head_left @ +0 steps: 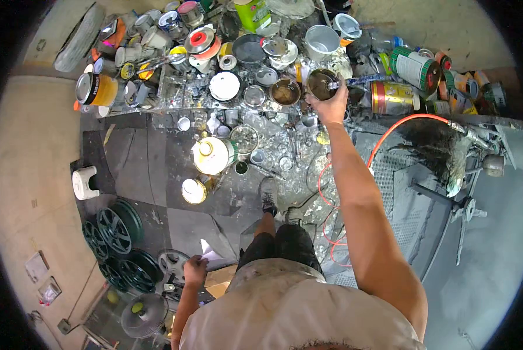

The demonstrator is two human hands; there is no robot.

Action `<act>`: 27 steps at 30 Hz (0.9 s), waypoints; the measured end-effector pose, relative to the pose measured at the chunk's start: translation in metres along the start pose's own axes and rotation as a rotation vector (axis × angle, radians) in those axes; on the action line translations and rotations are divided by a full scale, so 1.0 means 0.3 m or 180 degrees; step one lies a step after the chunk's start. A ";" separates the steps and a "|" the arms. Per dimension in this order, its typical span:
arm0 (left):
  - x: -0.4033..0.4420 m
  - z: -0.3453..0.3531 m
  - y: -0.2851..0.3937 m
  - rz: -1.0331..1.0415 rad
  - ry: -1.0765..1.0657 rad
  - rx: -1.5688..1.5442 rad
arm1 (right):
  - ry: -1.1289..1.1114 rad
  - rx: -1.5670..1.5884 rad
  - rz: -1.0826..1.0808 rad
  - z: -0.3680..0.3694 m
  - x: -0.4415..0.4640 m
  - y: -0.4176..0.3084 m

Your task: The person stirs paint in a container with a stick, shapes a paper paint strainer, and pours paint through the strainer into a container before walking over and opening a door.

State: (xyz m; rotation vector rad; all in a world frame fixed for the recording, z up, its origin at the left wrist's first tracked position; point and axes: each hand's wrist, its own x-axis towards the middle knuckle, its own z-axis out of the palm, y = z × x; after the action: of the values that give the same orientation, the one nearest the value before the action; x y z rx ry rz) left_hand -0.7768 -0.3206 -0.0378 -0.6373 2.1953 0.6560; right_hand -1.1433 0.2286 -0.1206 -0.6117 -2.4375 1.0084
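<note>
My right hand (332,105) reaches to the cluttered bench and is closed round the near right side of an open can (320,86) with a brown inside. Just left of that can stands another open brown can (285,92). Low on the left, my left hand (195,270) holds a piece of white paper (209,252) between its fingers. A brown cardboard box (219,281) is close to the right of my left hand.
Paint cans and tubs crowd the bench (174,100). Large containers (211,156) stand on the floor ahead. Wheels (114,230) and a white stool (85,182) are at left. An orange hose (404,119) curves at right.
</note>
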 end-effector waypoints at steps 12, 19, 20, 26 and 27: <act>0.006 -0.104 0.418 0.2040 0.1033 0.1206 | 0.0020 0.0630 -0.0366 -0.360 -0.103 -0.146; -0.031 -0.116 1.236 0.4285 0.0675 0.1794 | -0.0206 0.1019 -0.0195 -1.035 -0.216 -0.292; -0.063 -0.093 1.351 0.4611 0.0650 0.1927 | -0.0152 0.0813 -0.0276 -1.150 -0.226 -0.296; -0.440 0.154 1.945 0.6127 0.0863 0.1973 | 0.0197 0.0608 -0.0427 -1.787 -0.253 -0.162; -0.515 0.213 2.027 0.6209 0.0755 0.1882 | 0.0244 0.0597 -0.0360 -1.886 -0.252 -0.126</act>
State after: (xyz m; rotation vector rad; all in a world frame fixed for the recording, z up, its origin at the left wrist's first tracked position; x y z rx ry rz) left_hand -1.0266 0.2087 0.1968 2.0424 2.4030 0.6436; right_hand -0.7860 0.4714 0.2545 -0.4361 -2.2516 1.1290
